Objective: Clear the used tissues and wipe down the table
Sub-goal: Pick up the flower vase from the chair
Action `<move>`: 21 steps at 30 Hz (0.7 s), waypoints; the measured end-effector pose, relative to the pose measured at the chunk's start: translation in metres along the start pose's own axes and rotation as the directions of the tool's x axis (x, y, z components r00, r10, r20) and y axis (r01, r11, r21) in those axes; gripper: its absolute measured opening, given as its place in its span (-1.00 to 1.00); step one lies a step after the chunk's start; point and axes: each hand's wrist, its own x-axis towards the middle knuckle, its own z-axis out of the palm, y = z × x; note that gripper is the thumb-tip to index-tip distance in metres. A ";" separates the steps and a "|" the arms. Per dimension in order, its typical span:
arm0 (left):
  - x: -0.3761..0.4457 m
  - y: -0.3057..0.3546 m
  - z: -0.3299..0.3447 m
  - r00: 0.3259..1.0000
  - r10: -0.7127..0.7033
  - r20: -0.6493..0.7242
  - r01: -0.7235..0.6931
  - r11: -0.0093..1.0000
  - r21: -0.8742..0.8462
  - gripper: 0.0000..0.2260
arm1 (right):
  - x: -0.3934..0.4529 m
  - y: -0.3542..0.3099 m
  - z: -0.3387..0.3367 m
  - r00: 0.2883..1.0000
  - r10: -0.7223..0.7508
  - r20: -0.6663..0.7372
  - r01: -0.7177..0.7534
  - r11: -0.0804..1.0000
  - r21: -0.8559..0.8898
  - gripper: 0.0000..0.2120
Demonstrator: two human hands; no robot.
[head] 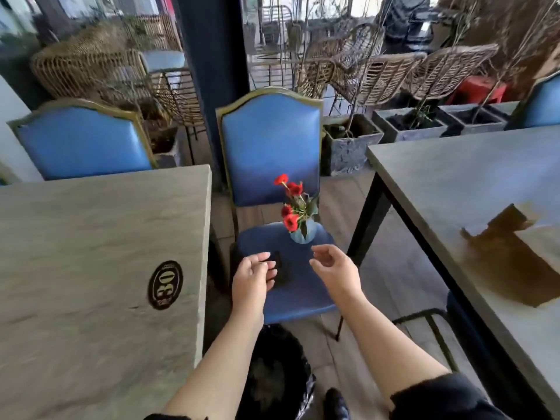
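Although the task names used tissues, none can be made out in this head view, and the counter (91, 237) to the left of the blue chair (291, 277) shows only a bare grey top with a dark oval number badge (165, 284). Both hands reach over the chair seat, the landmark here. The left hand (253, 277) hovers over the seat's left part, fingers loosely curled, with a small dark object (280, 269) just beyond its fingertips; whether it touches that object cannot be told. The right hand (333, 268) hovers over the seat's right part, relaxed and grasping nothing. A small vase of red flowers (295, 213) stands at the back of the seat, just beyond the right hand, upright. A black-lined bin (272, 368) sits on the floor in front of the chair, below the forearms. The counter lies left of both hands, so the left hand is nearer to it; its long axis appears to run away from the viewer. A second counter (472, 183) stands right of the chair.
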 end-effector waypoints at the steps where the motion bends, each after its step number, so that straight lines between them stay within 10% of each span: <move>1: 0.014 -0.008 0.012 1.000 -0.018 -0.018 0.018 1.000 0.005 -0.81 | 0.022 0.010 0.001 1.000 0.005 0.021 -0.005 1.000 -0.005 -0.75; 21: 0.269 -0.199 0.179 0.993 -0.097 -0.070 0.110 0.969 0.220 -0.45 | 0.336 0.212 0.090 0.953 -0.065 0.295 0.094 0.992 -0.085 -0.20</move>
